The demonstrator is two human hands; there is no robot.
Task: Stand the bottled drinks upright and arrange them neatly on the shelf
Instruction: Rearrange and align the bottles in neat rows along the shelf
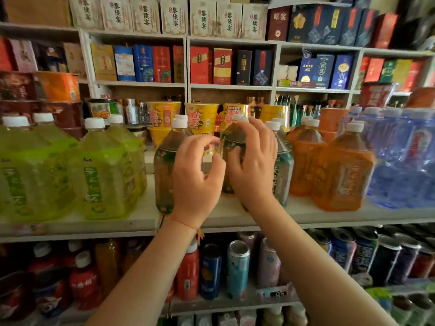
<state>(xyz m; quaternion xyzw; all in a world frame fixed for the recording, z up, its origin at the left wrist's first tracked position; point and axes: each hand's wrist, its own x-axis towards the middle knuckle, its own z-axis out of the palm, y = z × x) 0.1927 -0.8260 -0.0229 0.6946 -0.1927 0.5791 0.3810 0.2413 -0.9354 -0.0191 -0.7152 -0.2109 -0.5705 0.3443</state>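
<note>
Large drink bottles stand upright on the white shelf (77, 223): green tea bottles (101, 170) at the left, dark tea bottles in the middle, orange tea bottles (343, 175) to the right, and blue water bottles (404, 161) at the far right. My right hand (254, 165) wraps over the shoulder of the middle dark tea bottle (231, 140), thumb on its front. My left hand (197, 177) hovers with loosely curled, blurred fingers in front of the left dark tea bottle (164, 165), holding nothing. A third dark tea bottle (283, 168) stands partly hidden behind my right hand.
Yellow cup noodles (202, 118) stand behind the bottles. Boxed goods (221, 65) fill the upper shelves. The lower shelf holds cans (237, 267) and small red bottles (188, 274). A narrow gap lies between the left and middle dark tea bottles.
</note>
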